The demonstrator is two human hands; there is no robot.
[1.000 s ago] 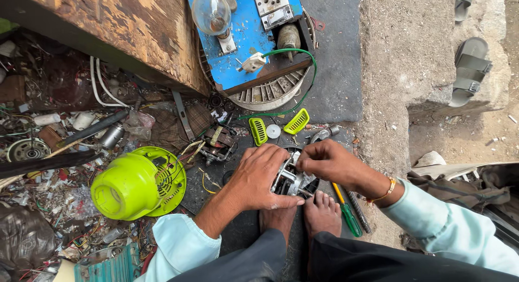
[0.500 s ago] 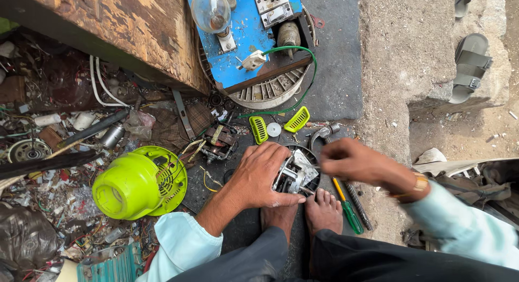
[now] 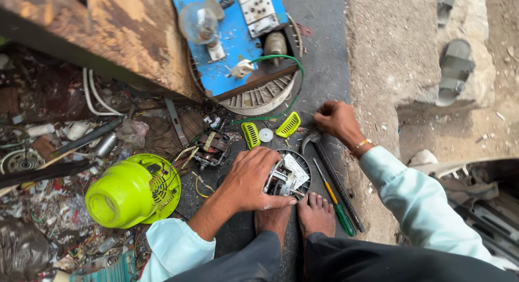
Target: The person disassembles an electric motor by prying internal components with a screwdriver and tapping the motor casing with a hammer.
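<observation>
My left hand (image 3: 250, 180) grips a small metal motor assembly (image 3: 287, 176) that rests on the dark ground just in front of my bare feet (image 3: 316, 214). My right hand (image 3: 336, 120) is up and to the right of it, fingers curled at the head of a hammer (image 3: 312, 140) whose long dark handle runs down toward my right leg. I cannot tell whether the fingers hold anything. A green-handled screwdriver (image 3: 334, 201) lies beside that handle.
A lime-green fan housing (image 3: 130, 191) lies left among scrap and wires. Two lime-green clips (image 3: 251, 134) and a white disc (image 3: 265, 134) sit above the motor. A blue board (image 3: 238, 44) with a bulb and sockets is ahead. Sandals (image 3: 454, 71) rest on concrete, right.
My right hand has left the motor and moved up and to the right, to the hammer head. My left hand has stayed on the motor.
</observation>
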